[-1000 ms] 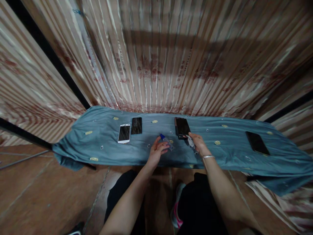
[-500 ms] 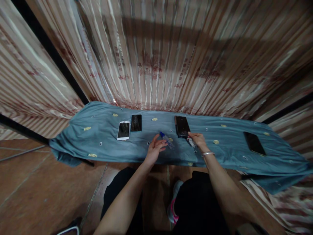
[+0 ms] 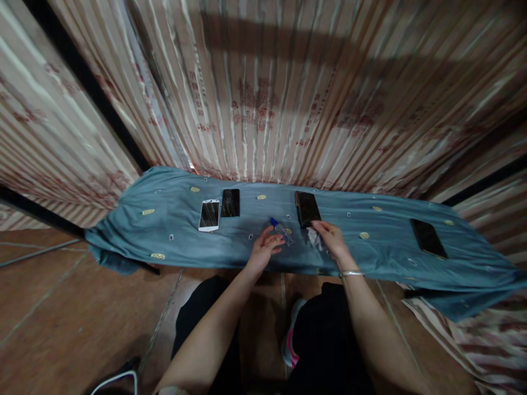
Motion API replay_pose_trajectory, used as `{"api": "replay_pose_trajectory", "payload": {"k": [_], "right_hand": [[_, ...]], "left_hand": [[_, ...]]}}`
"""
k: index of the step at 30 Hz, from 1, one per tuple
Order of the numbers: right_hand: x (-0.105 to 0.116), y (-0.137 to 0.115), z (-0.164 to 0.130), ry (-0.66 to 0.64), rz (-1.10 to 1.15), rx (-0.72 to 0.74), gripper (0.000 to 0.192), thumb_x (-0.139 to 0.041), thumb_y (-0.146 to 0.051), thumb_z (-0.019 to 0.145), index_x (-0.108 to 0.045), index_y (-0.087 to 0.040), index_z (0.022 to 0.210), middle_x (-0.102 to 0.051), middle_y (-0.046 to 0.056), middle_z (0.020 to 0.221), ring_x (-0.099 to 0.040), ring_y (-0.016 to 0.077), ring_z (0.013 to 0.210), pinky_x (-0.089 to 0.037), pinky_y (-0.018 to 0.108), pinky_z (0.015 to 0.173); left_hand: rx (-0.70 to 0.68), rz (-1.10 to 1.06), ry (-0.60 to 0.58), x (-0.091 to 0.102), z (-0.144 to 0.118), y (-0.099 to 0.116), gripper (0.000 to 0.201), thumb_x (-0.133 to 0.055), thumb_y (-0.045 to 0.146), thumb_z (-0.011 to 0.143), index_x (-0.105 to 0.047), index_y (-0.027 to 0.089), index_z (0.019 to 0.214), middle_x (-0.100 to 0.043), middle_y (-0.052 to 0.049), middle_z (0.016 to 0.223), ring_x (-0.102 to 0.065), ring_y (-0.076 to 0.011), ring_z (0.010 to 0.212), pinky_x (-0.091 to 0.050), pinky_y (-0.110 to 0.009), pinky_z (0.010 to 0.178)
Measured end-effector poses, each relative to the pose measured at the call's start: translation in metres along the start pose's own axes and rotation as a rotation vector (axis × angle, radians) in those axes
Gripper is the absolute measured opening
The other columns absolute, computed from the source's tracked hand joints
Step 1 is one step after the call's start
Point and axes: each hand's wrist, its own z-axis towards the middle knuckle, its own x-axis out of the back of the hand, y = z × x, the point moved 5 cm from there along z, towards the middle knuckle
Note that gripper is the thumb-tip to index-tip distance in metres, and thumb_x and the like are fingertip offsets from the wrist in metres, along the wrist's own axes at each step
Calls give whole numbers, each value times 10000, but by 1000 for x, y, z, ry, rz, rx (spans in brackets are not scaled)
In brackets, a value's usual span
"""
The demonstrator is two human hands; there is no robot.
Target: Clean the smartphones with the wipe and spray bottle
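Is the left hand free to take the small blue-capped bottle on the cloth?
Probably yes: the left hand lies open right beside the bottle, fingertips about touching it, with nothing between them on the blue cloth.

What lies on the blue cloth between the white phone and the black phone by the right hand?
In the head view, between the white phone and the black phone lie another black phone beside the white one, and a small blue-capped bottle at the left hand fingers.
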Motion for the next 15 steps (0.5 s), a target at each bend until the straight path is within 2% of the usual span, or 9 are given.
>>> {"api": "replay_pose_trajectory", "payload": {"k": [1,3,6,10,15], "right_hand": [[-12,-6,-9,-44,92,4,331,-568,-464,808,-721,-210,956,-753,49,855,-696,189,815,-502,258,651],[-42,-19,-27,-202,538,-47,413,-665,-420,717,-698,-225,1079,-753,34,916,-688,182,785,-509,260,621],[-75,-38,-46,-299,843,-90,390,-732,-305,634,-723,-243,1020,-752,3,895,-673,163,760,-513,247,617],[-96,-49,-60,-316,982,-99,427,-686,-199,587,-735,-269,1006,-759,-21,965,-679,160,856,-539,244,718],[-107,-61,-71,-333,920,17,481,-592,-205,632,-710,-260,1095,-743,29,1109,-665,228,1051,-541,359,899]], "left_hand": [[14,-17,-7,-1,-2,-1,450,-760,219,701,-606,171,1122,-729,-106,991,-706,-239,912,-527,-382,826],[49,-69,-42,-4,-6,-2,398,-767,285,705,-636,165,1061,-721,-121,1018,-694,-256,952,-527,-405,842],[105,-139,-99,-5,-13,-1,391,-773,415,691,-677,161,972,-717,-113,990,-687,-238,897,-538,-405,817],[60,-125,-71,2,-16,6,497,-857,449,537,-711,163,916,-714,-58,866,-659,-183,749,-547,-334,692],[-10,-65,40,17,-14,11,538,-905,400,393,-733,152,839,-698,-19,725,-618,-141,650,-514,-270,613]]}}
